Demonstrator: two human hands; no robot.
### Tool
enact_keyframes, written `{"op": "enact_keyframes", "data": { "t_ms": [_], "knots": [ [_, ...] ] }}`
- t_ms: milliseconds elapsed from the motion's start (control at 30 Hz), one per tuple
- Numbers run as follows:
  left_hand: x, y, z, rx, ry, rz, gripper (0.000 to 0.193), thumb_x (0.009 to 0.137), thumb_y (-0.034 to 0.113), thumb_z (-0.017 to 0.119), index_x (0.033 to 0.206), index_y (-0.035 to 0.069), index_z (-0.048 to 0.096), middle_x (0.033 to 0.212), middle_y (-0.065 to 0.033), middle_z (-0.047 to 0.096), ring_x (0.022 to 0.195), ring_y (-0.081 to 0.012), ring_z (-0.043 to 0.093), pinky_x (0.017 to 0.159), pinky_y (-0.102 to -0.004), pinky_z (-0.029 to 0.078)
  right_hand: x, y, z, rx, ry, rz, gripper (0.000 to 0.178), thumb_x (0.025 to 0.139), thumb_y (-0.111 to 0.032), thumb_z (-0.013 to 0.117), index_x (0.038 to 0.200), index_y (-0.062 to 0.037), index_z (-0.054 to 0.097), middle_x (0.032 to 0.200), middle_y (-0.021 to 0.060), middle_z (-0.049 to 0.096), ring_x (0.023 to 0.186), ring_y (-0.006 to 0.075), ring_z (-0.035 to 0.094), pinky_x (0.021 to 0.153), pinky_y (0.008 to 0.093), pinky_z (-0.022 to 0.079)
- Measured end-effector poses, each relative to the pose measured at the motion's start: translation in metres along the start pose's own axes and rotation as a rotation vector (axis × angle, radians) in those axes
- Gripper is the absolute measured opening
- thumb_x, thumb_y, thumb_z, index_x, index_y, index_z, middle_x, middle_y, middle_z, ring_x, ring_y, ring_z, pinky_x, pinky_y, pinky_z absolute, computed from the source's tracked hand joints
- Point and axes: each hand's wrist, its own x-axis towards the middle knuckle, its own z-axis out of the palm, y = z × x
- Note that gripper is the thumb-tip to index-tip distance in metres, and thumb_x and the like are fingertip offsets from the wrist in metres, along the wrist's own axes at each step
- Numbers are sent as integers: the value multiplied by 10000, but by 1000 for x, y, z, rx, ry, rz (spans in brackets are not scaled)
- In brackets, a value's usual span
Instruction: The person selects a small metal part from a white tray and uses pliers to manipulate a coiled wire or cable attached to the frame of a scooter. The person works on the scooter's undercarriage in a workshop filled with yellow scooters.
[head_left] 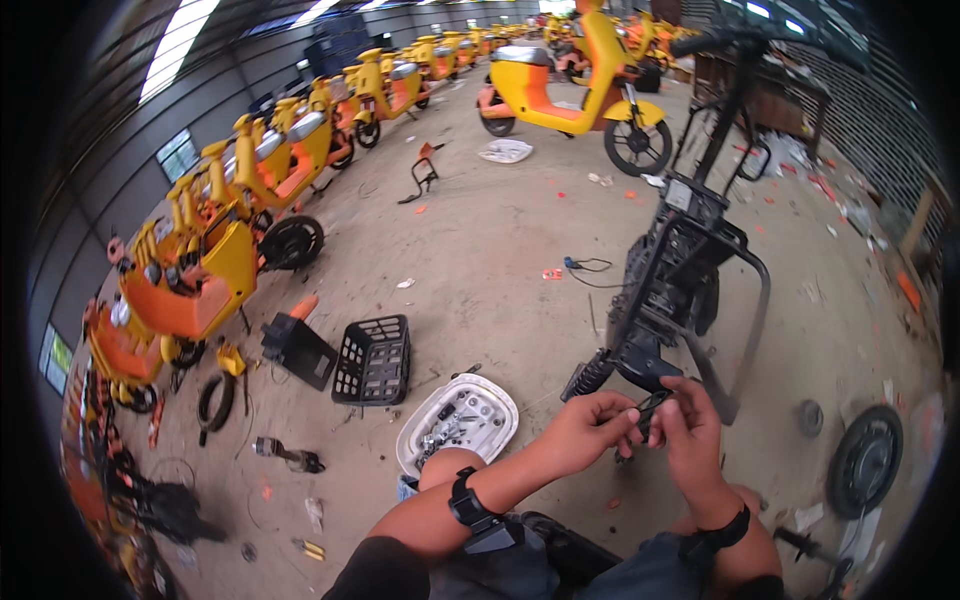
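My left hand (592, 428) and my right hand (690, 432) meet in front of my knees, both with fingers pinched on a small dark part (652, 402). It is thin and black, perhaps a piece of cable or a clip; its kind is too small to tell. Just beyond my hands stands a stripped black scooter frame (680, 250) with its handlebar at the far end. A shock absorber spring (586, 376) sticks out at its near left side. Left of my hands, a white tray (512, 402) of loose bolts and metal parts rests on the floor, partly covered by my knee.
A black crate (373, 360), a black box (300, 350), a tyre (215, 402), a power tool (288, 455) and pliers (309, 549) lie to the left. A wheel (865, 462) lies at the right. Yellow scooters (570, 90) stand at the back and left.
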Motion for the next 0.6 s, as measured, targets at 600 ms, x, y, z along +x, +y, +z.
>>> {"op": "enact_keyframes", "data": {
  "t_ms": [600],
  "knots": [
    [-15,1,6,-215,-70,-102,270,1009,231,538,1150,0,543,970,-127,681,868,-224,688,826,-324,523,-6,-3,-1,-106,-66,10,247,951,-80,588,1189,-15,585,793,9,612,657,48,556,597,210,470]
  ]
}}
